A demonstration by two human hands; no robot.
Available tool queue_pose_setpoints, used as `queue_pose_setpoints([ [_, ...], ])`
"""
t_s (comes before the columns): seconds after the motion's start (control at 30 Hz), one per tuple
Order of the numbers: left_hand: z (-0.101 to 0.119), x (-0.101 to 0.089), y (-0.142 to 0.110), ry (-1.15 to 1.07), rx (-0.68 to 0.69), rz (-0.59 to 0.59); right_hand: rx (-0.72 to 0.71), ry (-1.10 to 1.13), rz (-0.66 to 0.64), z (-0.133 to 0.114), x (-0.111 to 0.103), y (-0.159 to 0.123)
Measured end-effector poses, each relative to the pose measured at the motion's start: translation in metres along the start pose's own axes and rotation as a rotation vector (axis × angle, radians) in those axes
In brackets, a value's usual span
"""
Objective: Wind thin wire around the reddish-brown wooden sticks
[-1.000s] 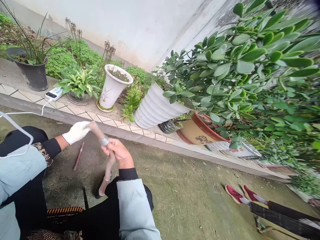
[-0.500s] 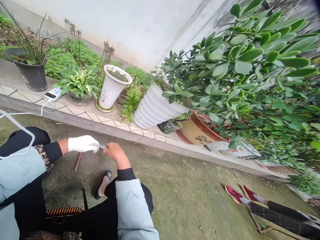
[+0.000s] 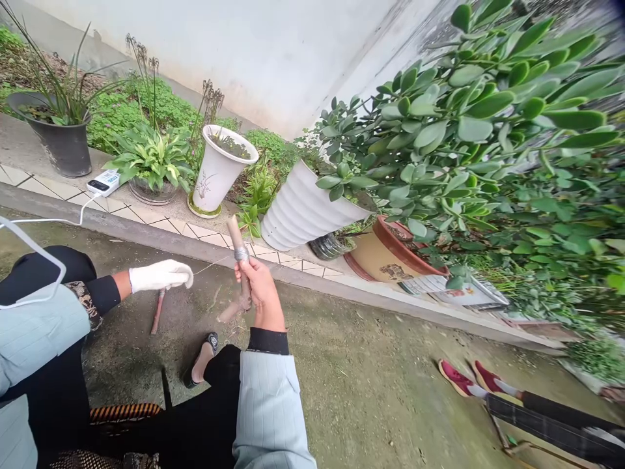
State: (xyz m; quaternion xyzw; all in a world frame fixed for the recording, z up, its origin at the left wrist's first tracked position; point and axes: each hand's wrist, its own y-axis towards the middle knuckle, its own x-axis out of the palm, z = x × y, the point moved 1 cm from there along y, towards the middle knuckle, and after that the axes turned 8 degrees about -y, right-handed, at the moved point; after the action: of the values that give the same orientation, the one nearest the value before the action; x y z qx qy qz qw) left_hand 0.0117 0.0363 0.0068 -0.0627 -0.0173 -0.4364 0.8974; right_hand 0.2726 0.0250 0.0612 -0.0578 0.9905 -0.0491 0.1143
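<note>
Beyond the right hand (image 3: 258, 286) stands a ribbed, flaring white pot (image 3: 312, 210). That bare hand is closed around a crooked stick (image 3: 234, 230), whose pale top juts above the grip, ringed by a silvery binding (image 3: 241, 253); the left hand (image 3: 161, 276), gloved in white, curls around a fine strand (image 3: 212, 266).

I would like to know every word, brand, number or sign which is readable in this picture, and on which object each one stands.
No text can be read with certainty.
White device: label and front marks, too small to read.
Yellow-brown pot: dark marking, too unclear to tell if it is writing.
Pale printed item right of that pot: too small and blurred.
Stick in the right hand: no writing visible.
</note>
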Motion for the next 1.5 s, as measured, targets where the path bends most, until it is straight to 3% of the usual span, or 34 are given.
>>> queue_pose_setpoints([
  [0.07, 0.005, 0.004, -0.002, 0.017, 0.012, -0.109, 0.080, -0.252, 0.111, 0.008, 0.002, 0.006],
  [0.13, 0.012, 0.007, -0.004, 0.027, 0.046, -0.187, 0.147, -0.652, 0.105, 0.014, 0.012, 0.009],
  [0.2, 0.017, 0.008, -0.005, 0.057, 0.072, -0.208, 0.203, -1.026, -0.052, 0.018, 0.029, 0.009],
  [0.23, 0.018, 0.007, -0.006, 0.079, 0.078, -0.200, 0.234, -1.139, -0.199, 0.019, 0.038, 0.007],
  [0.3, 0.019, 0.004, -0.006, 0.120, 0.070, -0.179, 0.287, -1.163, -0.589, 0.022, 0.055, 0.002],
  [0.37, 0.017, -0.002, -0.007, 0.140, 0.052, -0.170, 0.287, -0.995, -0.934, 0.021, 0.064, -0.005],
  [0.43, 0.015, -0.007, -0.008, 0.151, 0.036, -0.179, 0.235, -0.755, -1.121, 0.017, 0.062, -0.011],
  [0.47, 0.014, -0.009, -0.008, 0.158, 0.026, -0.183, 0.195, -0.626, -1.153, 0.013, 0.058, -0.013],
  [0.53, 0.011, -0.012, -0.008, 0.141, 0.014, -0.170, 0.109, -0.359, -1.074, 0.003, 0.046, -0.016],
  [0.7, 0.005, -0.012, -0.003, -0.042, 0.041, -0.040, -0.003, 0.064, -0.362, -0.010, 0.016, -0.011],
  [0.8, 0.000, -0.009, -0.002, -0.054, -0.030, -0.060, -0.020, 0.185, -0.113, -0.006, 0.014, -0.005],
  [0.93, -0.004, -0.002, -0.002, -0.068, -0.091, -0.051, -0.034, 0.289, -0.030, -0.003, 0.018, -0.002],
  [1.07, 0.001, 0.004, -0.001, 0.044, -0.046, -0.064, -0.055, 0.305, 0.007, -0.003, 0.020, 0.000],
  [1.17, 0.010, 0.010, -0.001, 0.306, 0.071, -0.049, -0.030, 0.157, 0.103, 0.001, 0.022, 0.004],
  [1.23, 0.016, 0.014, -0.002, 0.528, 0.135, -0.057, 0.036, -0.104, 0.148, 0.006, 0.025, 0.007],
  [1.33, 0.019, 0.020, -0.006, 0.809, 0.201, -0.066, 0.158, -0.742, 0.077, 0.013, 0.039, 0.010],
  [1.43, 0.017, 0.018, -0.009, 0.991, 0.253, -0.027, 0.279, -1.202, -0.302, 0.018, 0.057, 0.006],
  [1.5, 0.016, 0.011, -0.010, 1.051, 0.270, -0.009, 0.328, -1.173, -0.635, 0.020, 0.064, 0.001],
])
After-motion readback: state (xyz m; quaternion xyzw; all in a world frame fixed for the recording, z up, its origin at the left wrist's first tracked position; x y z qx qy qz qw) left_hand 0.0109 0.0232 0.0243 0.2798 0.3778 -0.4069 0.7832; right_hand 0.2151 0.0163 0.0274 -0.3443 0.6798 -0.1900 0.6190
